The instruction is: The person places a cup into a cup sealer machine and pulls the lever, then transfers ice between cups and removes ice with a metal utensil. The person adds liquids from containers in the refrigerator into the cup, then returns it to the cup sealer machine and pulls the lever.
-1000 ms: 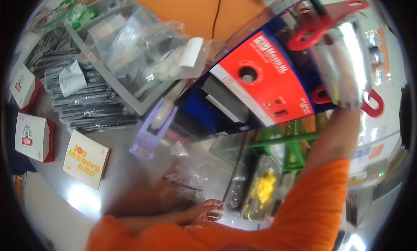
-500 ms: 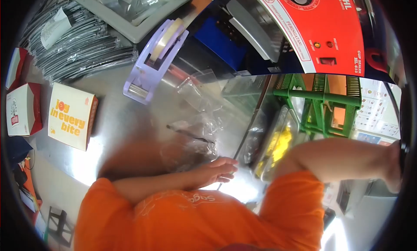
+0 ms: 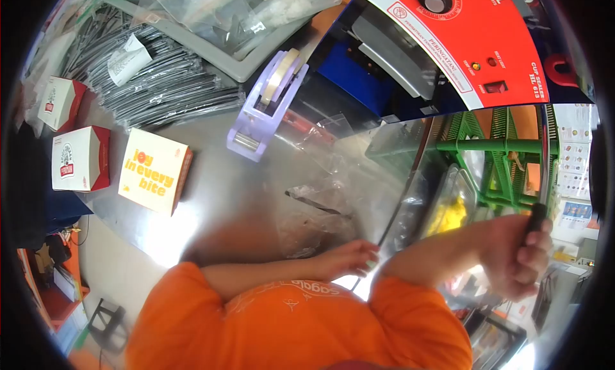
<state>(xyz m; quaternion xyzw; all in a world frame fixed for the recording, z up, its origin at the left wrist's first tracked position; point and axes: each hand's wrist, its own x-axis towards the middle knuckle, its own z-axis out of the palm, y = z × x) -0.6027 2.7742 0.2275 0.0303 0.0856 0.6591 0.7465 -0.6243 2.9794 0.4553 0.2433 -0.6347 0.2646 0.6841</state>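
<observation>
My right hand is raised at the right, its fingers wrapped round a dark, rod-like black handle; what it belongs to is not clear. My left hand is held low in front of my orange shirt, fingers loosely stretched. A small pale green spot shows at its fingertips, too small to name. Just beyond this hand, crumpled clear plastic lies on the metal table, with a thin dark strip on it. A purple tape dispenser stands farther back.
A red cup sealer fills the upper right. Printed food boxes stand at left, before wrapped black straws and a grey tray of plastic bags. Green baskets and a tray with yellow contents are at right.
My right hand has come in from the right edge, and the black handle in it now shows. My left hand stays low near my shirt. The view has shifted, moving the table things rightward.
</observation>
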